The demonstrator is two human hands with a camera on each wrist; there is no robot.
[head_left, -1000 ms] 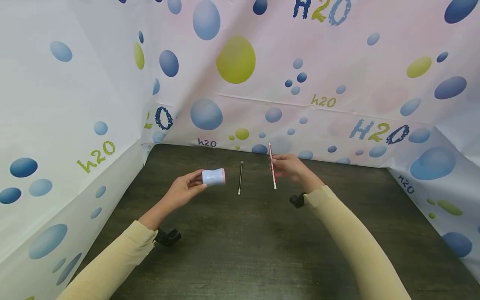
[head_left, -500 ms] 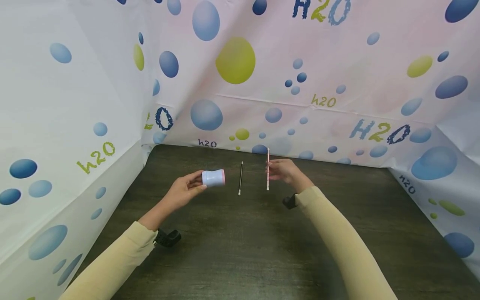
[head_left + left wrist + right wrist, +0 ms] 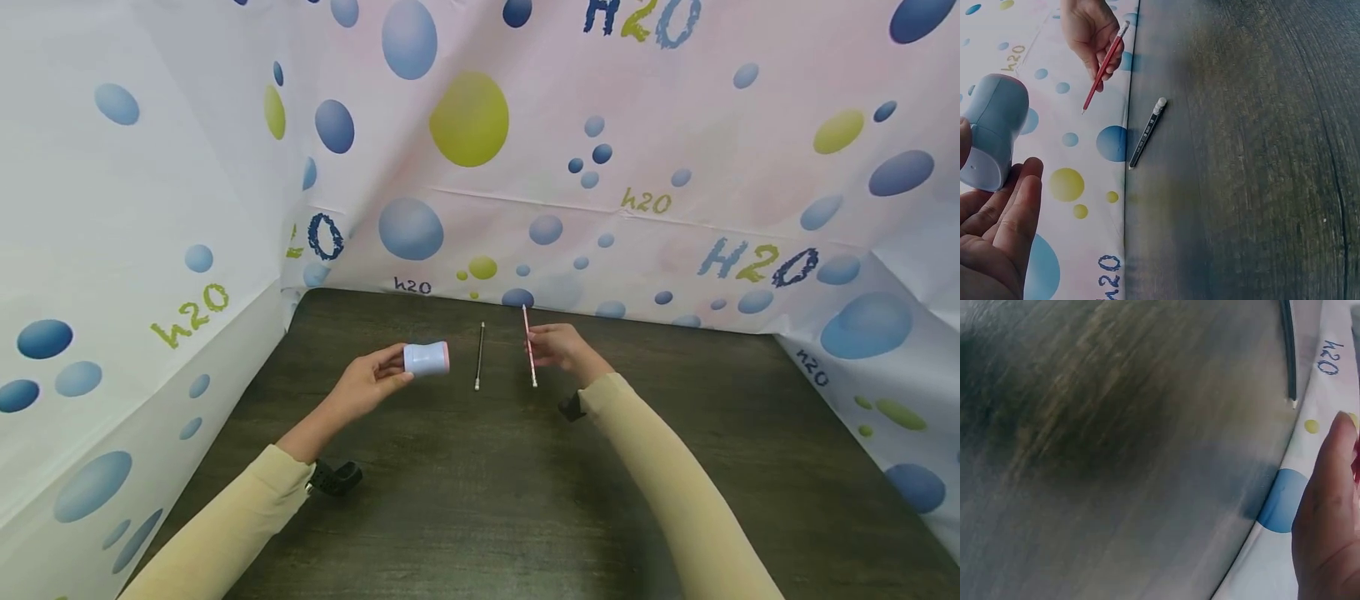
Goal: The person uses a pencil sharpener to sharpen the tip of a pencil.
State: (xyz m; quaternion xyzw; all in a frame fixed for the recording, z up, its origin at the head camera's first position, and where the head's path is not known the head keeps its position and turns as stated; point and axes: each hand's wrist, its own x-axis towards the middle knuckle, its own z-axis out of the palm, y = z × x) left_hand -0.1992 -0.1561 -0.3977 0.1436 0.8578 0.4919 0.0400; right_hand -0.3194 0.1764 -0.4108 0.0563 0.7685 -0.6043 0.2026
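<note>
My left hand [image 3: 363, 385] grips a light-blue, waisted cup-like container [image 3: 426, 358] with a pink end, held sideways over the left of the table. Its base tilts toward the camera in the left wrist view, thumb on one side and fingers on the other. To the right, my right hand [image 3: 562, 348] pinches a red pencil [image 3: 1092, 94] with a white eraser end, point away from me. Between the hands a black pencil [image 3: 479, 358] lies on the table, eraser end nearest me. In the right wrist view the thumb [image 3: 1329, 512] hides most of the red pencil.
The dark wood-look table [image 3: 450, 500] runs up to a white back sheet [image 3: 525, 192] printed with bubbles and lettering. A similar sheet [image 3: 172, 167] bounds the left side, and more hangs at the right. A black wrist device [image 3: 337, 477] sits on my left wrist.
My right hand has moved left and slightly toward me with the red pencil, nearing the black pencil. My left hand and the container have stayed almost in place.
</note>
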